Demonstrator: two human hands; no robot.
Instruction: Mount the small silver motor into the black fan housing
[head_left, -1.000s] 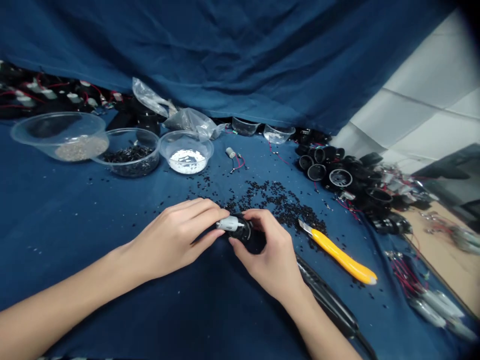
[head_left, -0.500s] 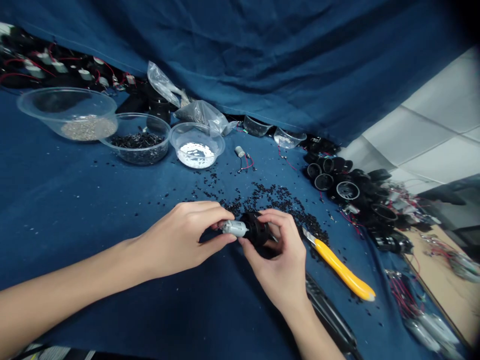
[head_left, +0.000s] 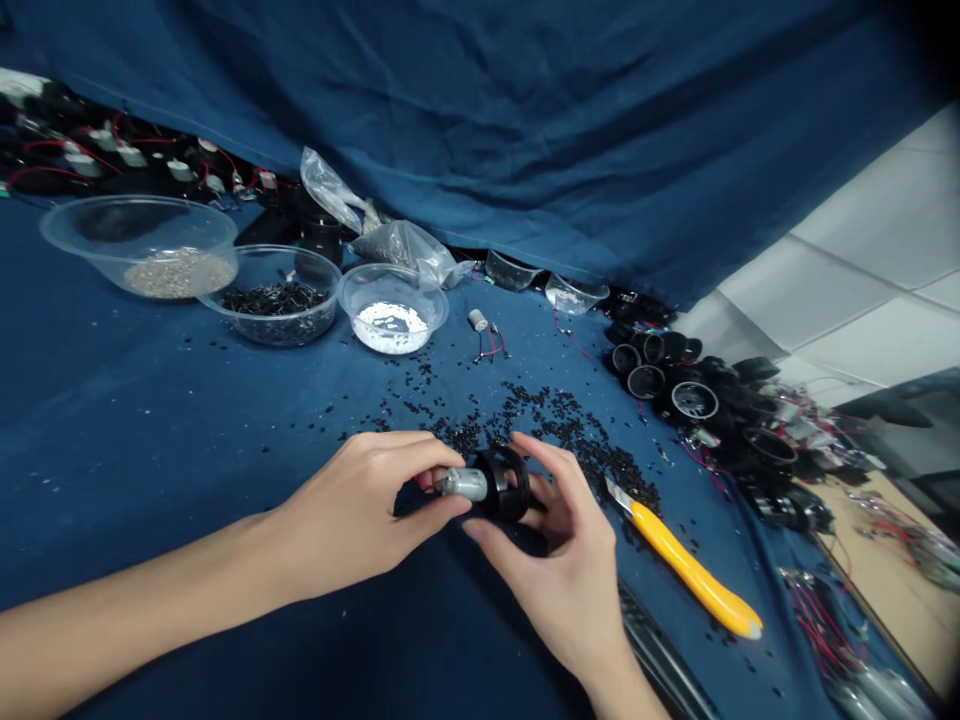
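My left hand (head_left: 367,505) pinches a small silver motor (head_left: 463,484) between thumb and fingers. My right hand (head_left: 559,545) cradles a black round plastic housing (head_left: 506,483), and the motor's end sits against that housing. Both hands hover just above the blue cloth (head_left: 150,420), near a scatter of tiny black pellets (head_left: 559,420).
A yellow utility knife (head_left: 694,575) lies right of my right hand. Three clear bowls (head_left: 274,300) stand at the back left. A loose motor with red wires (head_left: 484,330) lies mid-table. Several black housings (head_left: 694,395) pile up at the right. A black tool (head_left: 660,650) lies under my right wrist.
The black housing has turned in my right hand so its ring now stands upright against the motor. The camera view has shifted slightly.
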